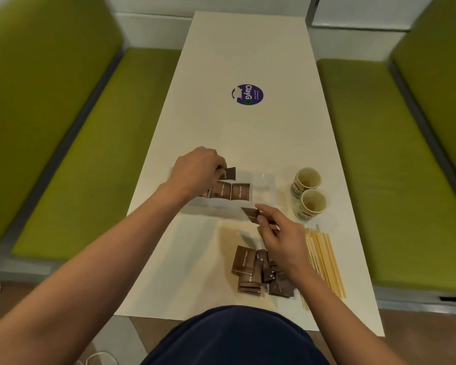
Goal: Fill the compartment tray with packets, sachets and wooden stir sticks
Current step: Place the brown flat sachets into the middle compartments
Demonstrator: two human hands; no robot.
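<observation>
A clear compartment tray (264, 183) sits mid-table with brown packets (231, 191) standing in its left compartments. My left hand (195, 169) hovers over the tray's left end and pinches a brown packet (229, 173) above it. My right hand (281, 234) is just in front of the tray and pinches another brown packet (251, 214). A loose pile of brown packets (258, 271) lies near the table's front edge, partly under my right wrist. Wooden stir sticks (324, 259) lie in a bundle to the right of the pile.
Two paper cups (309, 192) stand right of the tray. A round purple sticker (247, 94) marks the white table (248, 54) farther back. Green bench seats (71, 154) flank the table on both sides.
</observation>
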